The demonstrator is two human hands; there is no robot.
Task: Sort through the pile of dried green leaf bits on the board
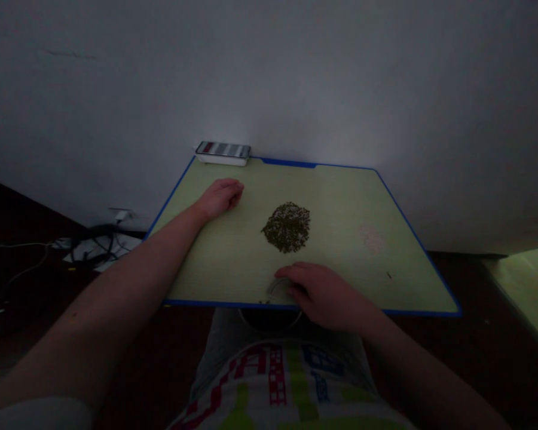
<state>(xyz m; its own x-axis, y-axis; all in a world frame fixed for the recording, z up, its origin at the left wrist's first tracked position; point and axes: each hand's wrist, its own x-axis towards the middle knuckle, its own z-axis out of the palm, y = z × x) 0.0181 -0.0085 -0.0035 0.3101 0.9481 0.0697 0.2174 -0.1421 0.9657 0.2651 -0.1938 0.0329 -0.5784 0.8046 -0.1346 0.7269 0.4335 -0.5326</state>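
Observation:
A heap of small mixed seeds or beans (287,228), dark green and pale, lies in the middle of the board (233,263). My left hand (222,197) rests on the board to the left of the heap, fingers curled in; whatever they may hold is hidden. Close to the front edge, my right hand (316,289) bends its fingers over a clear, curved piece (278,286), perhaps plastic, largely covered by the hand. A few dark seeds (263,302) lie at the front edge beside it. Under that edge, a dark round bowl (269,319) sits over my lap, partly hidden.
At the back left corner stands a white box with a phone-like slab (223,150) on top. A faint pale patch (372,237) and a small dark sliver (389,275) lie on the right. A wall rises behind; black cables (94,236) lie left of the board.

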